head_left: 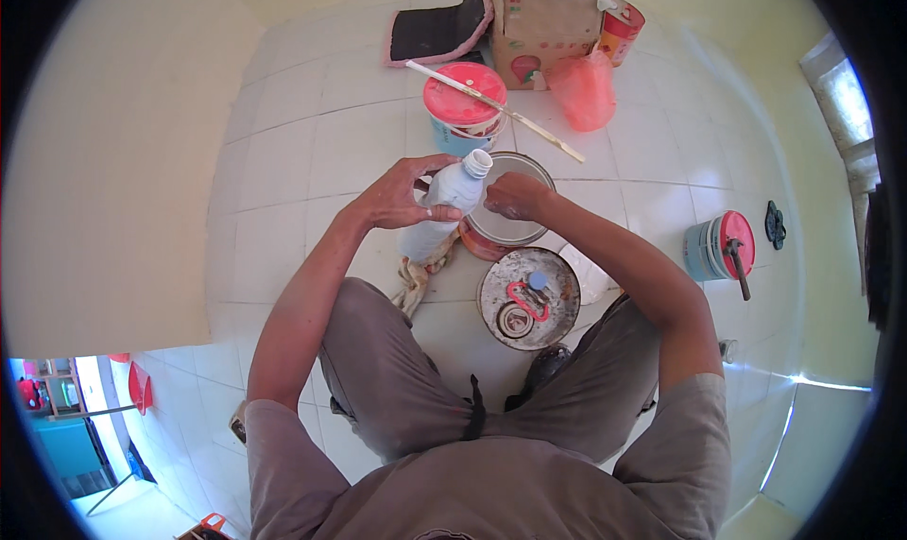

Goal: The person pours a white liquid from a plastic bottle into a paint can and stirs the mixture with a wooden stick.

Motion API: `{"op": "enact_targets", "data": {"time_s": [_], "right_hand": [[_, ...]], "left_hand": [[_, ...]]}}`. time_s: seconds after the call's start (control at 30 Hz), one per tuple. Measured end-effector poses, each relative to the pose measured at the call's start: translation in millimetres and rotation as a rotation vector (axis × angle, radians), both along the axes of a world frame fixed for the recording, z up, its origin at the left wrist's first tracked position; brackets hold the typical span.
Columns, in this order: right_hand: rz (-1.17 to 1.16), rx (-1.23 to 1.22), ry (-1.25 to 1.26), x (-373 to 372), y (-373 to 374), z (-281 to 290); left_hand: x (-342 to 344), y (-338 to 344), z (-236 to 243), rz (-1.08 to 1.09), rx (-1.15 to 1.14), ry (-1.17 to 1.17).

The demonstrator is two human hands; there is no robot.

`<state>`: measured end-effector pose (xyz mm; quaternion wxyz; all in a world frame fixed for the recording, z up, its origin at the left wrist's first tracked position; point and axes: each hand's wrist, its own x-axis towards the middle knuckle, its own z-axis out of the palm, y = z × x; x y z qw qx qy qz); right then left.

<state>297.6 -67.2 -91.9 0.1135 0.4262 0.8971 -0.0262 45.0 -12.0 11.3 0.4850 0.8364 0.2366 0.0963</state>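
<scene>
My left hand is wrapped round a whitish plastic bottle, which is tilted with its uncapped mouth up and to the right. My right hand is closed over the open round tin, which has pale grey inside. Whatever its fingers may hold is hidden. Just nearer stands a stained metal can with a red handle and a round spout on top. A blue bottle cap lies on that can's top. Below the bottle, a stained cloth glove rests on the floor.
Ahead is a pail with a red lid, a long stick lying across it. Behind are a cardboard box, a pink plastic bag and a black mat. A hammer lies on another lidded pail at right.
</scene>
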Motion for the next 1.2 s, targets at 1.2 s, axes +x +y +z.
{"op": "enact_targets", "data": {"time_s": [1.2], "right_hand": [[-0.309,-0.529,0.835,41,15,-3]], "left_hand": [[-9,1,4,0.047,-0.025,0.019]]}}
